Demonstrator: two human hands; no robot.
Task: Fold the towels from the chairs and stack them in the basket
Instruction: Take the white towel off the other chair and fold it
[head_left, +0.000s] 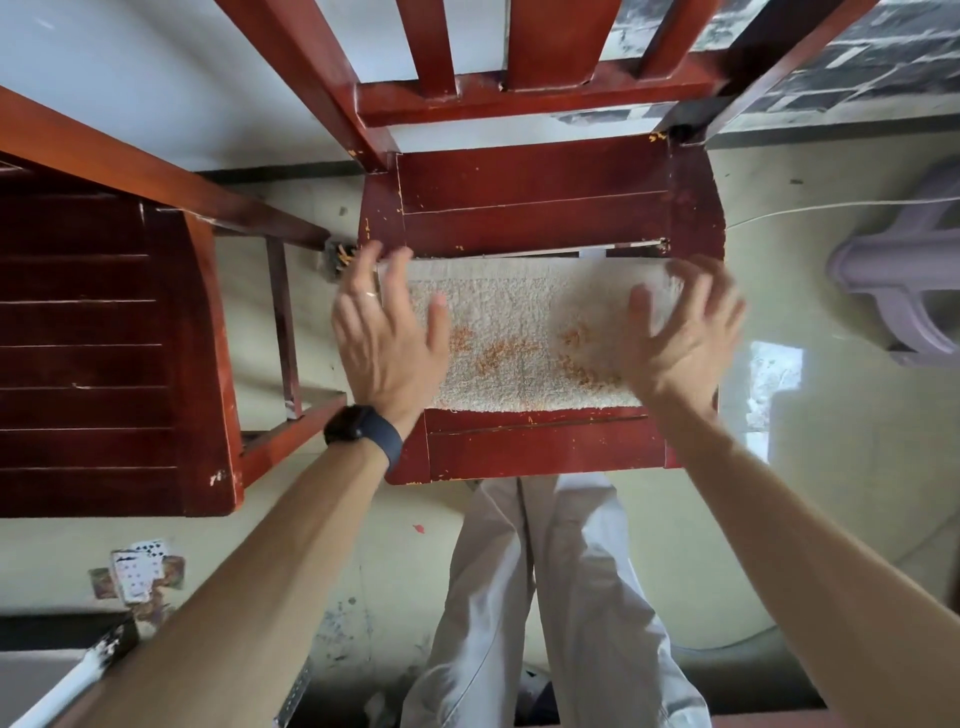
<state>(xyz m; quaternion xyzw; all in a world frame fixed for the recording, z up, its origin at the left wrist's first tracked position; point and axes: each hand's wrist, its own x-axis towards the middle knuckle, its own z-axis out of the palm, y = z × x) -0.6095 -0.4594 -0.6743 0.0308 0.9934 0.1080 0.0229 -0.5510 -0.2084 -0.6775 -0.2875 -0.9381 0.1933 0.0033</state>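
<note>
towel (524, 338): looped terry cloth, rough and matt, cream with orange blotches
chair (535, 208): red-brown lacquered wood, glossy, finish chipped along edges
second chair (104, 338): dark slatted wood, sheen
floor (831, 415): smooth, reflective
stool (904, 291): lilac plastic

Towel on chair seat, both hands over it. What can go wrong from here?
1. The left hand and right hand are both open over the ends of the towel, not gripping it; a lift now could let the fold fall open.
2. The far edge of the towel lies at a gap in the chair seat and may snag there.
</note>
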